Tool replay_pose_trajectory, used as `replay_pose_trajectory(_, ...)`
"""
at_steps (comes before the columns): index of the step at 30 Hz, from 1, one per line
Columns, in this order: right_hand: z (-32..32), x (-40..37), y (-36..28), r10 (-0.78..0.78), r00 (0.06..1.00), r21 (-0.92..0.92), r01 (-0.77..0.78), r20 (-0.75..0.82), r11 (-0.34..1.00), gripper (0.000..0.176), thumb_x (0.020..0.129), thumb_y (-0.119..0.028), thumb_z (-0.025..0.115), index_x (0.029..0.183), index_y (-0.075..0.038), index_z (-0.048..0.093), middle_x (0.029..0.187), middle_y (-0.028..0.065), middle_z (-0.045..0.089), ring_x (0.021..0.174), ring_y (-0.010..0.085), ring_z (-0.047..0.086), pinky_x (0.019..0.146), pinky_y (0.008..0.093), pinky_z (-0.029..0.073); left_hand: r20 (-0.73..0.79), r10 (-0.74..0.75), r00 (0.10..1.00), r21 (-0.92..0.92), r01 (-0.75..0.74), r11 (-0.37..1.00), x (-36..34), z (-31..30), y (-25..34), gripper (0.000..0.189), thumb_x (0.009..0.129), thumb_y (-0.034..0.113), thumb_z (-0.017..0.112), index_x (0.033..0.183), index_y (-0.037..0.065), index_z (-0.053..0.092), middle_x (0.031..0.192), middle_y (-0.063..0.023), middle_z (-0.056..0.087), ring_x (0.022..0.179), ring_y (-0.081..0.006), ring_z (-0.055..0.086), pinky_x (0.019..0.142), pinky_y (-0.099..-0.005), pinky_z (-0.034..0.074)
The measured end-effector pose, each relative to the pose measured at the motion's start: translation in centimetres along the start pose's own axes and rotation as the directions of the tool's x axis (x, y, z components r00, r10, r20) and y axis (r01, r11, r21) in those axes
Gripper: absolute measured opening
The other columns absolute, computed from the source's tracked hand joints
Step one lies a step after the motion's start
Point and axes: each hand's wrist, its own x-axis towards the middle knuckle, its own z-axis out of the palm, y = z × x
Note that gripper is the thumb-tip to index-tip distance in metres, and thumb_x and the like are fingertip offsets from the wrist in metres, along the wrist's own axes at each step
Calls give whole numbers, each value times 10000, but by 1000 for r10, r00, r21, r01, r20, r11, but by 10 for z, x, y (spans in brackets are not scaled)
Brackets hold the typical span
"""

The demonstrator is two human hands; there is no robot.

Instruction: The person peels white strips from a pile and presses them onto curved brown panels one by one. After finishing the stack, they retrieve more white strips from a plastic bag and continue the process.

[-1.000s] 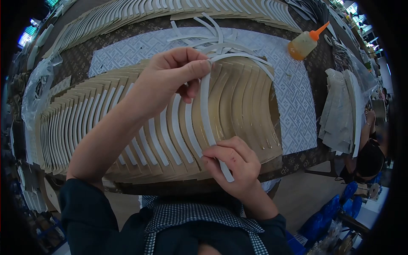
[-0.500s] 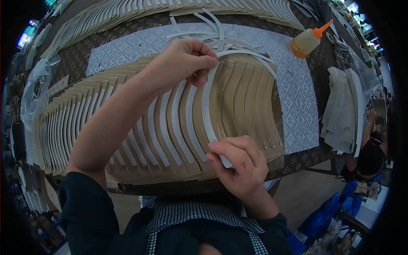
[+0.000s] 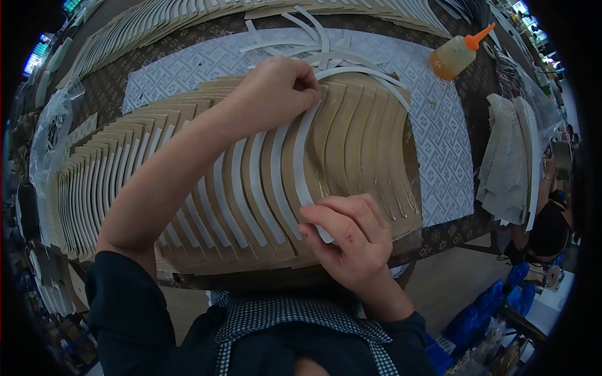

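A curved white strip (image 3: pixel 301 156) lies along one of the overlapping brown pieces (image 3: pixel 370 131), and both my hands are at its ends. At the far end, my left hand (image 3: pixel 279 88) pinches it. My right hand (image 3: pixel 351 235) has the near end between thumb and fingers. To the left, several brown pieces each carry a similar white strip (image 3: pixel 257 182). Right of the held strip, the brown pieces show shiny lines along their curved edges, which look like glue. Loose white strips (image 3: pixel 326 50) are heaped beyond the brown pieces.
A bottle (image 3: pixel 453 57) with an orange nozzle and amber contents stands at the back right on a patterned sheet (image 3: pixel 442 156). Grey pieces (image 3: pixel 505 163) are stacked at the right. More layered pieces (image 3: pixel 169 25) line the back. Another person (image 3: pixel 549 225) is at the far right.
The strip has shifted slightly left and now lies closer along the brown piece's edge. My right hand has moved slightly left with its near end; my left hand keeps its pinch.
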Motion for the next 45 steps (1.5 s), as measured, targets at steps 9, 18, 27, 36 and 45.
replay_pose_trajectory(9,-3,-2,-2,8,1000,-89,-8,2,996,308,713,-55,828,1000,-69,717,925,55,653,740,193,589,593,285,472,-35,30,999,161,-24,987,-1,4,6,186,834,145,681,912,-23,699,766,-106,686,707,-166,636,705,-318,518)
replay_pose_trajectory(18,-10,-11,-5,39,998,-149,-32,40,988,284,745,-90,817,1012,-64,725,903,55,660,737,188,591,602,285,477,-77,72,994,273,-49,961,-5,9,9,161,839,163,607,862,27,690,882,-155,698,878,-352,664,790,-444,523)
replay_pose_trajectory(27,-16,-15,-10,55,992,-248,-25,113,968,321,675,-74,815,992,-80,765,851,7,621,763,170,550,682,309,451,-161,207,965,351,-140,926,-10,16,2,155,861,178,670,933,41,676,899,-90,651,765,-259,657,714,-381,515)
replay_pose_trajectory(36,-16,-16,-9,91,983,-299,-39,162,954,287,701,-122,809,986,-107,775,852,-12,612,791,164,548,930,413,396,-28,252,967,369,-224,902,-59,6,12,148,859,142,689,986,69,673,963,-73,611,748,-225,661,678,-345,530)
replay_pose_trajectory(45,-19,-15,-9,117,966,-327,-36,232,944,269,707,-130,808,975,-128,788,823,-21,588,814,158,538,981,435,374,-24,290,957,395,-257,882,-71,9,8,159,845,136,703,982,57,681,991,-69,619,775,-241,677,668,-351,542)
